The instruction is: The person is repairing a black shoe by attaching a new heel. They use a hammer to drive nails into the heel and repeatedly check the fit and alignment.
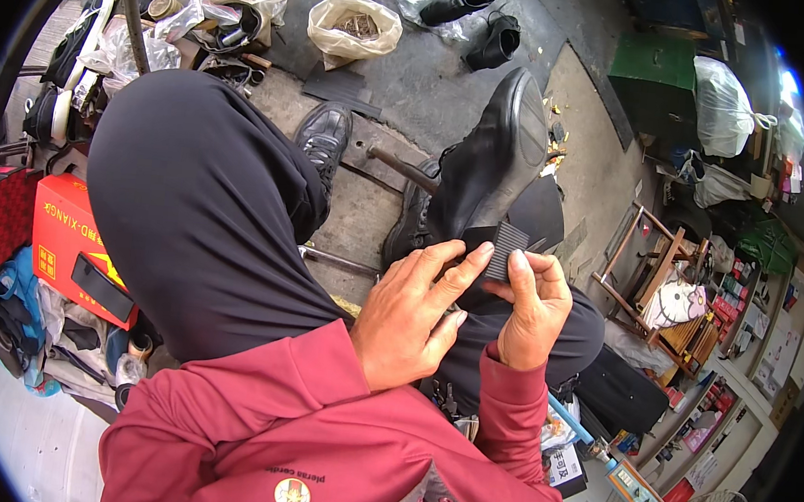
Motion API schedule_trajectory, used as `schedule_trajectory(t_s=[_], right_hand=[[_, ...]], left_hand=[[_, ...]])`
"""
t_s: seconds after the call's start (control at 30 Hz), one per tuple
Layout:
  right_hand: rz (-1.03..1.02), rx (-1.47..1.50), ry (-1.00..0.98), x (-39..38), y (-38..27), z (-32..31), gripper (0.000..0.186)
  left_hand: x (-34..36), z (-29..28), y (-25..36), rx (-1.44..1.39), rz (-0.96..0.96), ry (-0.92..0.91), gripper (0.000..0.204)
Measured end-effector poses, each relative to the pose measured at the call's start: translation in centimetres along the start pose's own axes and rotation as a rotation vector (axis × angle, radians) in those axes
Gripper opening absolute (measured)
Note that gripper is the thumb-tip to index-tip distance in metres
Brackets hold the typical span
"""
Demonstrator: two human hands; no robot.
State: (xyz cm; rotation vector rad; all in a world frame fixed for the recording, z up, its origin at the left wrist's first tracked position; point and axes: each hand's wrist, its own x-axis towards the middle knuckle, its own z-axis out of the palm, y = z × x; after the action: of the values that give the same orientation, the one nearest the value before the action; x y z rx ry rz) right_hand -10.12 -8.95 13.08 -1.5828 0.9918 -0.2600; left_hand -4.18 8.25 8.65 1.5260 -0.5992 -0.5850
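A black boot [494, 164] rests sole-side outward in front of me, its heel end toward my hands. My right hand [536, 309] pinches a small ribbed black rubber piece [509, 251] between thumb and fingers, close to the heel end. My left hand [416, 311] is bent in from the other side, with its index fingertip at the near left edge of the same piece and its thumb lower down. What lies under the left fingers is partly hidden. A metal post [403, 169] juts toward the boot from the left.
A white bag of scraps [353, 28] stands ahead, near flat black sheets [344, 88]. Other black boots [496, 43] lie beyond. On my left are a red box [68, 234] with a phone [103, 286] and a pile of shoes. A wooden folding chair [668, 291] is at right.
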Motion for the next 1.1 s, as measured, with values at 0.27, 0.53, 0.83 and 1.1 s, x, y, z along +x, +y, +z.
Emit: schedule_trajectory(t_s=[0.27, 0.53, 0.83, 1.1], right_hand=[[0.012, 0.062, -0.004, 0.0, 0.2, 0.0, 0.013], [0.059, 0.091, -0.095, 0.3, -0.5, 0.1, 0.031], [0.179, 0.130, -0.254, 1.9, -0.1, -1.3, 0.040], [0.252, 0.253, -0.355, 2.7, 0.2, -1.9, 0.032]], left_hand=[[-0.9, 0.1, -0.4, -0.111, -0.016, 0.070, 0.064], [-1.2, 0.3, -0.8, -0.067, 0.025, 0.078, 0.060], [0.1, -0.4, -1.4, -0.222, -0.045, 0.106, 0.051], [3.4, -0.5, -0.4, -0.278, -0.227, 0.019, 0.092]])
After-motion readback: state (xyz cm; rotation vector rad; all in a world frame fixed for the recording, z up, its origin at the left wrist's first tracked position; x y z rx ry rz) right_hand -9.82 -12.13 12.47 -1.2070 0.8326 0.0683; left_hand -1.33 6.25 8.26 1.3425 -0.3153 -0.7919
